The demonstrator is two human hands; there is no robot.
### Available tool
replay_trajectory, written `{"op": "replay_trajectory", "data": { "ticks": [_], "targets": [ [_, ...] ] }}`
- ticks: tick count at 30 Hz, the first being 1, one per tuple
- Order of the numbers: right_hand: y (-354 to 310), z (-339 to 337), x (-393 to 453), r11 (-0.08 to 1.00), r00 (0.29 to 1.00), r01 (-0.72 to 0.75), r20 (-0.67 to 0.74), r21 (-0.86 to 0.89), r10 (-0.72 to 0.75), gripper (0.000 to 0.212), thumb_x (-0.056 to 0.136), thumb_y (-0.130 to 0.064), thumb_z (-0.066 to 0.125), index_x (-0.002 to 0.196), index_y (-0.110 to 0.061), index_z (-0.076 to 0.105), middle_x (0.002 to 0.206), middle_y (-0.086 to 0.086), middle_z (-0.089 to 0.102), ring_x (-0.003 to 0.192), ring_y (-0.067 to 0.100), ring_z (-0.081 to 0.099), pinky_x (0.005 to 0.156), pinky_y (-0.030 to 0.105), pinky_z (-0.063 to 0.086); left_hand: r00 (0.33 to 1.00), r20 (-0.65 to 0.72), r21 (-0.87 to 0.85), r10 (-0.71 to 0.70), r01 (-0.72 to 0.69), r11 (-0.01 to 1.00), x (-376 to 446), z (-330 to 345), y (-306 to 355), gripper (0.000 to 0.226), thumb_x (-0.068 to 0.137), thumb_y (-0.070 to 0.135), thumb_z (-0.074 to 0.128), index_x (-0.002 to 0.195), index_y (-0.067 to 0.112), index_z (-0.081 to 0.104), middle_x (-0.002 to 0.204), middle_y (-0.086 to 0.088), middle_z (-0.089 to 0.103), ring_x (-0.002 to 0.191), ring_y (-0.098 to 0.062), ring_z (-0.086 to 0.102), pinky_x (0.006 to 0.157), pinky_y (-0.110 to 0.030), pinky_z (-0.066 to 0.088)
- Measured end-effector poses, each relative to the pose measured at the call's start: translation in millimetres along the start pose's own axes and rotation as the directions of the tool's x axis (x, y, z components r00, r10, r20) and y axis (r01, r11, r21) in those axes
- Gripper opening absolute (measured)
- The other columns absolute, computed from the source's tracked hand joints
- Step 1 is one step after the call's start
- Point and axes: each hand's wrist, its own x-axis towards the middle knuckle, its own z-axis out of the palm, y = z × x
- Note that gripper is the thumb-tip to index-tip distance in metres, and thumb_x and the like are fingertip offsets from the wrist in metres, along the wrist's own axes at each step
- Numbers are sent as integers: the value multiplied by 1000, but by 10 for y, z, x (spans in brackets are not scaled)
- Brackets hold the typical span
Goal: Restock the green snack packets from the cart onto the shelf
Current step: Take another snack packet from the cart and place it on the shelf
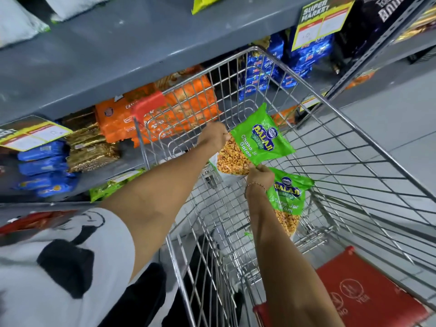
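Both arms are reached down into a wire shopping cart [306, 119] that is parked against a grey metal shelf [106, 55]. An upper green packet [262, 135], marked "Balaji Wafers Chana Jor Garam", is held inside the basket between both hands. Its left edge is pinched by the left hand [215, 135], whose fingers are closed on the packet. Its lower corner is pinched by the fingertips of the right hand [259, 177], which is also closed on it. A thin bracelet [253, 185] is worn on the right wrist.

A second green packet [286, 199] of the same kind is seen just below and to the right of the right hand, lower in the basket. It is partly covered by the right forearm, and whether it is touched by that hand cannot be told. The snack inside both packets is shown through clear lower windows.

On the shelf beyond the cart, orange packs [165, 107] are stacked, with gold packs [89, 147] and blue packs [44, 168] to their left. More blue packs [304, 57] are stocked further right. A few green packets [111, 187] are lying on a lower shelf level near the left elbow. Yellow price labels [320, 22] are fixed to the shelf edges. A red child-seat flap [368, 293] is seen at the near end of the cart. A white sleeve with black print [70, 263] is seen at lower left.
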Motion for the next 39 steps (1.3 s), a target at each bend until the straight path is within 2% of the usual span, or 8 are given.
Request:
{"op": "replay_trajectory", "data": {
  "ticks": [6,9,13,16,21,25,31,39],
  "targets": [
    [-250,-443,-499,995,998,63,16,73,-65,30,75,-17,74,100,-1,68,93,7,69,88,15,61,86,13,48,994,-105,-141,-10,-5,990,-594,-354,91,21,85,18,65,85,-2,72,86,-14,74,74,-13,60,71,-21,45],
    [-382,-702,-684,969,974,217,41,121,-223,18,67,-18,80,80,-12,68,80,11,68,70,14,62,85,36,57,988,-149,-206,31,-62,977,-1025,-691,198,20,86,19,64,92,1,72,97,-15,75,78,-13,62,68,-19,40],
    [-860,-1055,-1174,869,864,488,94,77,-494,34,74,-10,74,53,-22,51,62,5,57,44,-6,46,62,24,46,957,-261,-242,128,-194,951,-1493,-1206,263,22,85,18,64,93,-1,71,96,-20,73,89,-27,68,56,-20,32],
    [-1276,-1105,-1623,748,739,653,113,119,-664,14,76,-8,73,72,-12,60,68,6,60,39,-16,45,50,4,38,896,-403,-208,187,-289,934,-1825,-1751,182,21,84,22,65,91,3,72,93,-18,75,84,-22,68,53,-17,30],
    [-1755,-711,-2250,605,574,784,210,137,-791,19,75,-16,74,87,-2,68,72,14,68,48,-10,52,60,24,47,839,-535,-303,98,-299,905,-2172,-2537,-157,23,83,20,67,92,0,71,96,-21,74,89,-25,69,73,-26,48],
    [-2067,-107,-2970,494,434,851,288,177,-853,20,74,-15,74,87,1,70,77,17,70,56,-2,57,64,23,48,782,-623,-385,-37,-265,884,-2395,-3199,-692,27,83,21,68,100,-1,69,105,-18,72,92,-19,65,61,-3,40],
    [-2200,821,-3702,402,296,888,393,222,-871,26,70,-17,78,85,3,71,81,23,73,71,14,58,71,33,50,694,-682,-504,-229,-220,835,-2624,-3755,-1524,29,84,22,67,100,-2,68,97,-15,72,92,-25,68,76,-30,47],
    [-2139,1688,-4154,436,307,876,459,207,-834,24,70,-13,77,84,5,69,72,19,69,75,16,56,81,46,52,650,-658,-601,-379,-152,784,-2622,-4075,-2076,28,90,23,59,105,0,65,104,-7,68,96,-21,62,78,-27,44]
  ]
}}
